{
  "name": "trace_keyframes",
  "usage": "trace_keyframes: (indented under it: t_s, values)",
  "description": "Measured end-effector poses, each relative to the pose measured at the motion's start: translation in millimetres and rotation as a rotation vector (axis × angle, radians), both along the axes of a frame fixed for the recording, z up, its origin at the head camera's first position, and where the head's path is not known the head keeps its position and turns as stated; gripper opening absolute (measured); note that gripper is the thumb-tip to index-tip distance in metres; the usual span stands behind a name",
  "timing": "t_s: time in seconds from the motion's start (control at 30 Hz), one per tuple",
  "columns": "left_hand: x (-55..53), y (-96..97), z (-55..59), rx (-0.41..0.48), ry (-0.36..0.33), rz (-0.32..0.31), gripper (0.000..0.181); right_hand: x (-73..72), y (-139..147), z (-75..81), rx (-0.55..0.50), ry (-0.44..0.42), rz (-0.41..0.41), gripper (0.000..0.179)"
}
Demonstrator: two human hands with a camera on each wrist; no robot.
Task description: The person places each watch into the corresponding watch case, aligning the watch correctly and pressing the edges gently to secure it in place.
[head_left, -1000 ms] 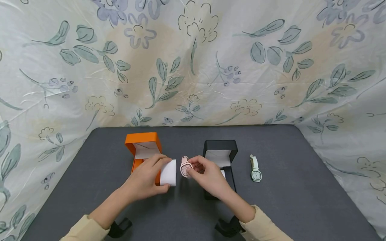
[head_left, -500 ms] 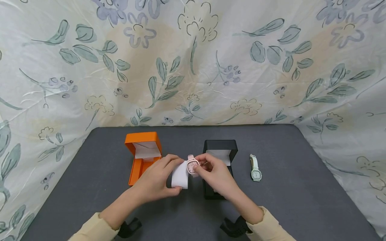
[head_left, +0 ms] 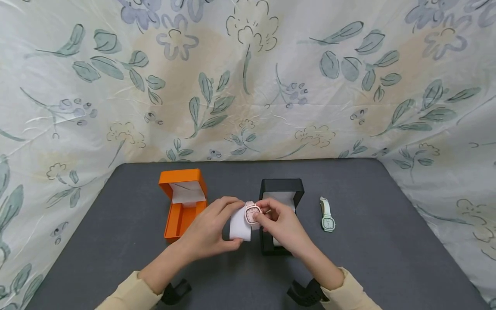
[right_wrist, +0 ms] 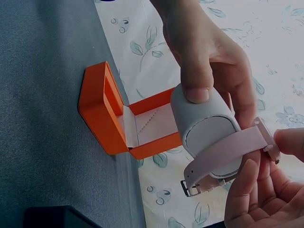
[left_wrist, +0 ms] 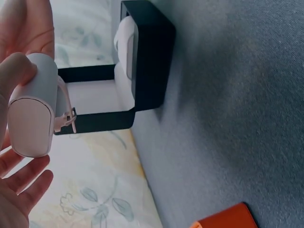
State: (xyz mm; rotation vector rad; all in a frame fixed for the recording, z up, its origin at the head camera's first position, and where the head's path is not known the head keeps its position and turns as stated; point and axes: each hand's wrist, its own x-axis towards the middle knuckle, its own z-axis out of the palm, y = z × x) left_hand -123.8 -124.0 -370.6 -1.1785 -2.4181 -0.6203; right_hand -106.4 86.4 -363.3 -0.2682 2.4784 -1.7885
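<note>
My left hand (head_left: 211,226) grips a white watch cushion (head_left: 238,227), thumb on one side and fingers on the other. Against the cushion's right end, my right hand (head_left: 284,226) pinches a pink watch (head_left: 252,212) by its case. In the right wrist view the watch strap (right_wrist: 228,147) forms a buckled loop and crosses in front of the cushion's flat end. From the left wrist camera, part of the strap and its buckle (left_wrist: 71,116) show past the cushion. To the left stands an open orange watch box (head_left: 182,176), its cushion space bare.
Behind and below my right hand is an open black watch box (head_left: 282,185) with a white cushion (left_wrist: 124,45) inside. A pale green watch (head_left: 327,219) lies to its right on the grey table (head_left: 372,258). Floral cloth (head_left: 248,107) hangs behind.
My left hand has lifted the white cushion out of the orange box and carried it right. The pink watch has moved slightly right too, and cushion and watch have come together.
</note>
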Motion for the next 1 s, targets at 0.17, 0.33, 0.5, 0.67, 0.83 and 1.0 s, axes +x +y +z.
trace_keyframes:
  t_s: [0.17, 0.33, 0.5, 0.67, 0.83, 1.0]
  values:
    - [0.0, 5.3, 0.0, 0.011, 0.008, -0.009, 0.073, 1.0, 3.1, -0.6, -0.01, -0.004, -0.002, 0.022]
    - [-0.7, 9.8, -0.2, 0.02, 0.011, 0.001, 0.074, 2.5, 6.8, 0.7, -0.019, 0.001, -0.009, 0.021]
    - [-1.4, 12.7, -1.1, 0.022, 0.012, 0.008, 0.075, 3.8, 8.8, 0.9, -0.028, -0.012, -0.011, 0.021]
    - [-2.2, 15.6, -2.4, 0.026, 0.001, -0.019, 0.077, 4.2, 11.2, -1.0, -0.016, -0.015, -0.008, 0.022]
    - [-3.3, 17.4, -3.3, 0.034, -0.002, -0.029, 0.076, 4.5, 12.9, -3.5, -0.014, 0.006, 0.012, 0.023]
    - [-3.6, 18.5, -3.0, 0.037, 0.011, -0.025, 0.077, 5.4, 13.7, -5.8, -0.009, 0.022, 0.002, 0.022]
